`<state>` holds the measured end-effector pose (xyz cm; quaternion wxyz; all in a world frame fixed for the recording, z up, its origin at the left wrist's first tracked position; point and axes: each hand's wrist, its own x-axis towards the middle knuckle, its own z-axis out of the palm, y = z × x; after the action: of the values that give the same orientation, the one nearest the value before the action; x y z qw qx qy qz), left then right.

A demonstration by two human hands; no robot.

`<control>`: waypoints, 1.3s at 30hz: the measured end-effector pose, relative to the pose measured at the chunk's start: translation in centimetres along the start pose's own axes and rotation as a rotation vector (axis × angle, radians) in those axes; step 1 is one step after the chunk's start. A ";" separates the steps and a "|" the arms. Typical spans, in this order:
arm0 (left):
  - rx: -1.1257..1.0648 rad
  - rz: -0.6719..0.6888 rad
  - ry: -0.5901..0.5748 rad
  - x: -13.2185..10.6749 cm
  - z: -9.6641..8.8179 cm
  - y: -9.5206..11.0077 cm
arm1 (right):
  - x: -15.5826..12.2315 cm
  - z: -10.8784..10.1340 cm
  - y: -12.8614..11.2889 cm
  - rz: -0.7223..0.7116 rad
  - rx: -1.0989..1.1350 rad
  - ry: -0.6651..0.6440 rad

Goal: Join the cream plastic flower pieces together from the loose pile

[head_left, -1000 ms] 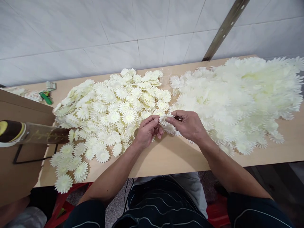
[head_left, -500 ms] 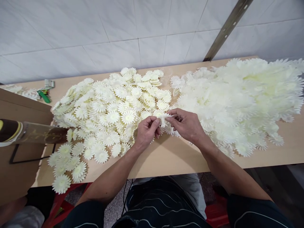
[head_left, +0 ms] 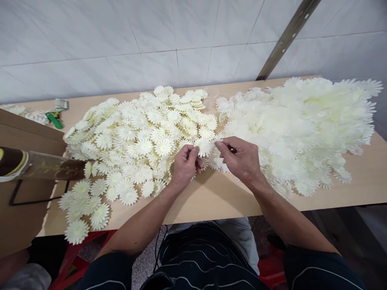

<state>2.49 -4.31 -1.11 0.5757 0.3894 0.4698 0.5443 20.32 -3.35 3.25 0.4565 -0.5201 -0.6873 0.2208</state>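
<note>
Between the thumb and fingers of my left hand (head_left: 187,163) is a cream-white artificial flower head (head_left: 204,148) with many narrow petals. My right hand (head_left: 240,157) is just right of it, thumb and forefinger pinched together. A bit of white shows at those fingertips, too small to make out. Left of my hands lies a large heap of cream flower heads (head_left: 139,137), yellowish at their centres. To the right spreads a second heap of whiter, thinner-looking flower pieces (head_left: 284,129), packed closely together.
Both heaps rest on a pale wooden table (head_left: 211,205) against a tiled wall (head_left: 157,32). At the left stand a cardboard box (head_left: 27,137) and a clear bottle with brown contents (head_left: 54,165). A green-handled tool (head_left: 54,119) lies behind. A metal strip (head_left: 287,40) leans at the wall.
My right fingers have moved slightly right, away from the flower head in my left hand. That flower now faces the camera more fully. The view has shifted slightly.
</note>
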 end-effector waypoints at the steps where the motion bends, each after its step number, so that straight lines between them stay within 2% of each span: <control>1: -0.003 -0.013 0.005 0.0 0.0 0.0 | -0.1 0.0 -0.1 -0.024 0.011 0.012; 4: -0.013 -0.035 0.009 0.0 0.1 -0.1 | -0.2 -0.1 -0.4 -0.082 0.051 0.030; 7: -0.008 -0.003 0.007 0.0 0.1 -0.2 | -0.2 -0.7 -0.6 -0.061 0.085 0.073; 11: -0.005 0.025 -0.006 0.0 0.2 -0.3 | -0.2 -2.6 -1.2 0.015 0.136 0.153; 14: 0.002 0.026 -0.009 0.0 0.1 -0.3 | -0.2 -4.6 -1.9 0.015 0.105 0.274; 18: 0.078 0.114 -0.002 -0.6 0.1 -0.4 | -0.4 -7.6 -1.5 0.053 -0.100 0.417; 22: 0.176 0.205 -0.023 -1.1 0.2 -0.6 | 0.0 -11.0 1.4 0.121 -0.419 0.445; 25: 0.195 0.218 -0.019 -1.3 0.3 -0.8 | 0.6 -12.6 2.9 0.051 -0.674 0.413; 27: 0.200 0.219 -0.036 -1.2 0.2 -0.8 | 0.8 -12.3 2.7 -0.018 -0.708 0.435; 29: 0.207 0.230 -0.071 -1.3 0.2 -0.9 | 0.5 -10.8 1.6 -0.033 -0.584 0.371; 30: 0.210 0.237 -0.091 -1.3 0.2 -0.8 | 0.3 -9.7 0.9 -0.017 -0.478 0.250; 32: 0.217 0.249 -0.122 -1.3 0.2 -0.7 | 0.0 -7.1 -0.3 0.048 -0.279 -0.086; 33: 0.219 0.254 -0.131 -1.4 0.2 -0.6 | -0.1 -5.9 -0.7 0.077 -0.210 -0.198; 36: 0.212 0.257 -0.145 -1.5 0.2 -0.3 | 0.1 -3.2 -0.7 0.139 -0.105 -0.337; 39: 0.199 0.233 -0.146 -1.5 0.3 0.1 | 0.6 -2.4 0.1 0.161 -0.083 -0.396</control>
<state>2.84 -5.79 -0.78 0.4998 0.5349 0.4300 0.5284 22.41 -3.20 4.63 0.2717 -0.5382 -0.7283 0.3258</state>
